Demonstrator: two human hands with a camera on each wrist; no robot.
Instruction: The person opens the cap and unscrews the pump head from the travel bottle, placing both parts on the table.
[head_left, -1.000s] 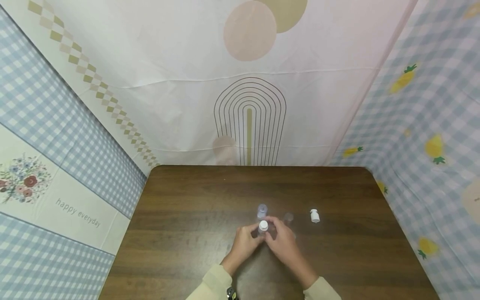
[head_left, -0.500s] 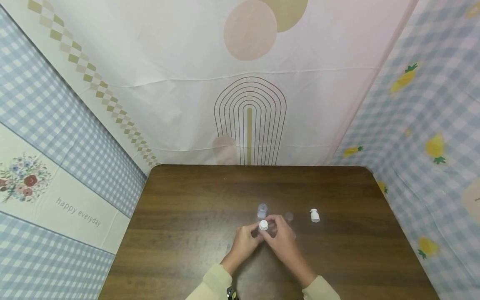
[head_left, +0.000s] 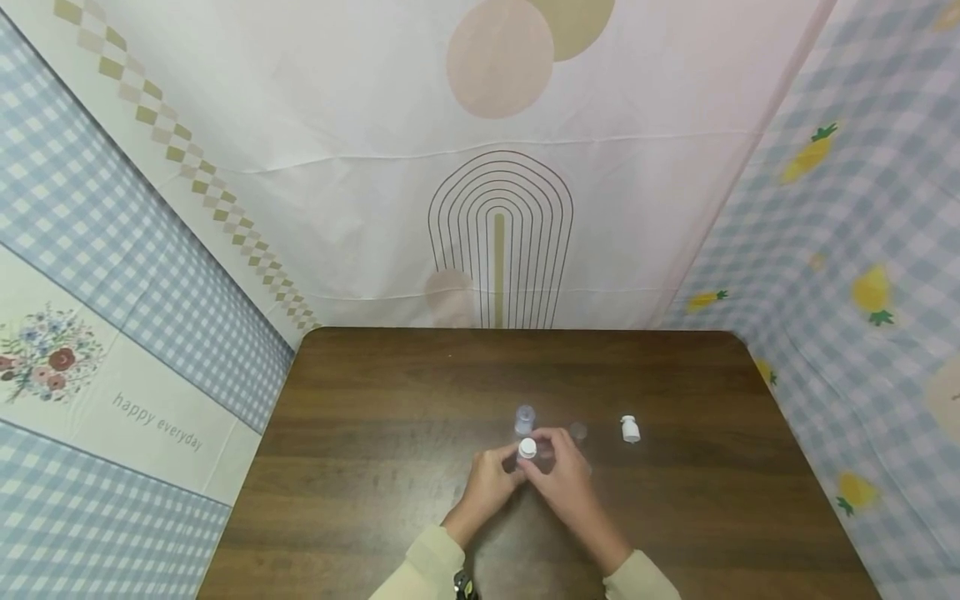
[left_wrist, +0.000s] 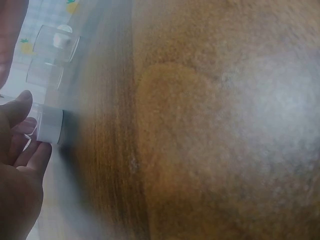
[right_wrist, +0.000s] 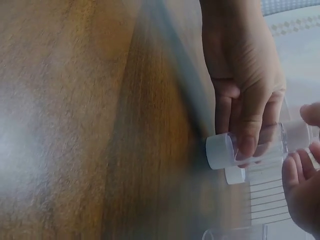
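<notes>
Just right of the table's middle, both hands meet on a small clear plastic bottle (right_wrist: 270,142) with a round white top (head_left: 527,448) and a white base (right_wrist: 219,151). My left hand (head_left: 487,487) grips its lower body between thumb and fingers, with the base low over the table. Thumb and fingers of my right hand (head_left: 564,477) pinch around the upper part, partly covering it in the head view. A similar clear container with a white base (head_left: 524,421) stands upright just behind the hands.
Right of the hands, a clear cylinder (head_left: 577,432) stands on the dark wooden table (head_left: 360,417), and another clear piece (head_left: 588,470) is partly hidden by the right hand. Farther right sits a small white bottle-shaped piece (head_left: 630,429). Patterned cloths (head_left: 337,217) hang around the table.
The right thumb and fingers have shifted slightly up around the bottle's top since one second ago. The left hand and the other objects stay in place.
</notes>
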